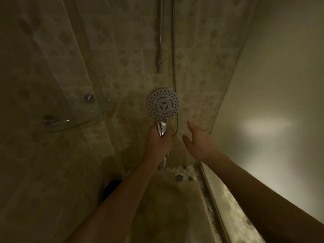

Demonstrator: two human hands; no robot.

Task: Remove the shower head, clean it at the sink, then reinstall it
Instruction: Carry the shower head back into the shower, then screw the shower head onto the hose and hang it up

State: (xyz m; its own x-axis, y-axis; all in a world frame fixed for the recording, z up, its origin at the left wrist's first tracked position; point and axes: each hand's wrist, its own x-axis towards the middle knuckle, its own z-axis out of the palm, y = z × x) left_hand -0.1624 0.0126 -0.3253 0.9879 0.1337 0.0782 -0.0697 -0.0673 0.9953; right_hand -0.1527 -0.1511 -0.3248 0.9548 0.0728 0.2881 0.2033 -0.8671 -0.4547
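The left hand [157, 144] gripped the round chrome shower head [163, 104] by its handle near the tiled wall, the right hand [198, 141] open and empty, so removal or reinstallation seemed underway—dimness hid which.

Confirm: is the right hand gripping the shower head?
No. The right hand hangs open beside it, touching nothing; only the left hand grips the shower head by its handle.

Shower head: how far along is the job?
Done: can't tell whether it's coming off or going back; no sink in view. In hand: left hand grips the shower head by its chrome handle, spray face toward the camera, hose hanging behind it; right hand open beside it, holding nothing. Left: unclear from this frame.
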